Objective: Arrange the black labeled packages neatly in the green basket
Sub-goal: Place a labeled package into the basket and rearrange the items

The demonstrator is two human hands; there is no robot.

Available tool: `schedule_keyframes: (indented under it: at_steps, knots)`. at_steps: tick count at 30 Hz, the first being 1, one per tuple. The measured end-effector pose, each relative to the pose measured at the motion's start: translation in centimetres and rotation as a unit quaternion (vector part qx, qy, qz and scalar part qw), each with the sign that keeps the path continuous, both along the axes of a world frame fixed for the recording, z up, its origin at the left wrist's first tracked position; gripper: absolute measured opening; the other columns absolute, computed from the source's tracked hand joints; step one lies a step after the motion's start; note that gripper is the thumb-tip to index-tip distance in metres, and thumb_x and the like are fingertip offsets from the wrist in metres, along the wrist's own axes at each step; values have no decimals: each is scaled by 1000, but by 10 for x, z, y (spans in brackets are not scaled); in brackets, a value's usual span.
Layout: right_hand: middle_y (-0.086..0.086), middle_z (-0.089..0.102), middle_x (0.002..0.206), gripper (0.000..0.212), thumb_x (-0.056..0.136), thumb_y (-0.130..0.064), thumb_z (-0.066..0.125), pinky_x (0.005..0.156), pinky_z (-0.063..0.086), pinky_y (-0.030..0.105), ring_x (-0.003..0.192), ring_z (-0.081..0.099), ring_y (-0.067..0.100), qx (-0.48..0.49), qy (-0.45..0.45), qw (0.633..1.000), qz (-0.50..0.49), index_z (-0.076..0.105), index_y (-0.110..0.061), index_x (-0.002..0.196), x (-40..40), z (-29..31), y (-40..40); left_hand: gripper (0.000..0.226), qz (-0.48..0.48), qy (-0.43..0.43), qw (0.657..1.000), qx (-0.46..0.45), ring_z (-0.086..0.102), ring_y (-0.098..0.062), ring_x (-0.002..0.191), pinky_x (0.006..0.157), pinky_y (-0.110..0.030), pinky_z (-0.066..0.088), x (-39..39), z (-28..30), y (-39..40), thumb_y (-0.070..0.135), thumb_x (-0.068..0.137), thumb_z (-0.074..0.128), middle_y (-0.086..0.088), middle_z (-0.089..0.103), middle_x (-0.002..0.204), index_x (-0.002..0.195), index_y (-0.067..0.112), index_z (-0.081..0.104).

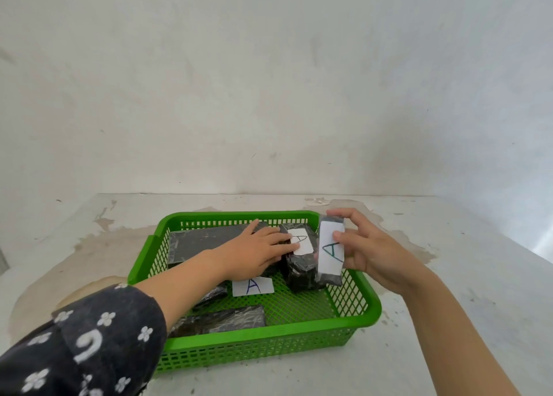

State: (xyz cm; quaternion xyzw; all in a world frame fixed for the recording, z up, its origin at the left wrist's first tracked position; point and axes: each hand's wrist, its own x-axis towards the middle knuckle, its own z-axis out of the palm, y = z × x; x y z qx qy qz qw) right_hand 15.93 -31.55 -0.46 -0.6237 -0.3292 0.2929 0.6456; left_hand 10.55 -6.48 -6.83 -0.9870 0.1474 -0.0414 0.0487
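Observation:
A green plastic basket (269,340) stands on the table and holds several black wrapped packages. My left hand (254,250) lies flat inside it, fingers resting on an upright black package (300,268) with a white "A" label. My right hand (363,246) grips another black package (330,253) upright at the basket's right wall, its white "A" label facing me. A large flat black package (197,243) lies at the back left. Another package with an "A" label (253,286) sits mid-basket, mostly under my left forearm. One more black package (224,321) lies at the front.
The basket sits on a worn white table (449,276) with brown stains. A plain white wall (269,81) rises just behind the table's far edge. My left sleeve (89,345) is dark with white flowers.

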Motion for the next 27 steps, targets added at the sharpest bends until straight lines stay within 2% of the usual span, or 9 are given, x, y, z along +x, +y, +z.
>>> schedule_keyframes:
  at_steps: [3, 5, 7, 9, 12, 14, 17, 23, 27]
  knots:
    - [11, 71, 84, 27, 71, -6, 66, 65, 59, 34, 75, 69, 23, 75, 40, 996, -41, 53, -14, 94, 3, 1, -2, 46, -16, -55, 998, -41, 15, -16, 145, 117, -53, -4, -1, 13, -5, 30, 102, 26, 4, 27, 156, 148, 32, 21]
    - [8, 69, 78, 25, 67, -5, 67, 61, 59, 31, 71, 69, 19, 121, 42, 988, -90, 47, -15, 79, 4, 0, 1, 45, -19, -101, 978, -182, 33, -12, 136, 117, -46, 15, -5, 28, -13, 39, 100, 26, 3, 44, 145, 143, 29, 34]
    - [11, 67, 80, 29, 71, -1, 66, 59, 59, 31, 70, 70, 19, 163, 53, 976, -136, 43, -15, 80, 2, -1, 6, 46, -4, -109, 908, -404, 49, -1, 117, 104, -30, 37, -11, 43, -23, 53, 95, 29, 10, 58, 127, 133, 34, 47]
    - [13, 69, 82, 38, 72, 4, 66, 60, 59, 33, 74, 71, 22, 196, 56, 965, -166, 43, -16, 94, -3, -4, 12, 38, -8, -111, 846, -522, 59, -4, 101, 88, -24, 45, -16, 53, -35, 56, 92, 37, 13, 66, 108, 121, 39, 54]
    - [11, 70, 86, 56, 64, -5, 72, 67, 59, 35, 81, 71, 25, 220, 32, 959, -177, 49, -24, 111, -13, -9, 16, 29, -41, -76, 749, -657, 67, -16, 84, 76, -31, 58, -17, 61, -49, 26, 87, 64, 13, 65, 85, 115, 27, 57]
    - [5, 69, 89, 39, 63, -15, 75, 67, 57, 29, 81, 69, 21, 197, -40, 962, -184, 60, -21, 98, -22, -12, 15, 41, -28, -67, 692, -719, 67, -21, 78, 66, -32, 59, -15, 69, -52, 9, 81, 71, 2, 64, 82, 116, 21, 54]
    - [-3, 74, 80, 19, 64, -23, 79, 60, 53, 18, 73, 69, 12, 108, -172, 958, -201, 66, -22, 78, -31, -21, 9, 36, 29, -29, 635, -772, 62, -17, 64, 58, -31, 58, -15, 78, -54, 6, 82, 69, -6, 60, 80, 112, 15, 51]
    - [-18, 70, 83, 5, 80, -34, 66, 67, 49, 11, 81, 64, -3, 14, -263, 892, -368, 65, -37, 85, -16, -36, -17, 15, 84, 114, 724, -675, 66, -17, 57, 61, -36, 62, -20, 61, -68, 0, 89, 59, -8, 55, 79, 94, 14, 55]
    - [-11, 62, 105, 30, 86, -29, 62, 78, 46, 24, 90, 60, 2, -99, -158, 926, -328, 55, -28, 116, -2, -63, -16, 9, 143, 112, 816, -548, 65, -23, 66, 64, -35, 62, -22, 34, -81, 8, 87, 63, -6, 53, 86, 93, 12, 57]
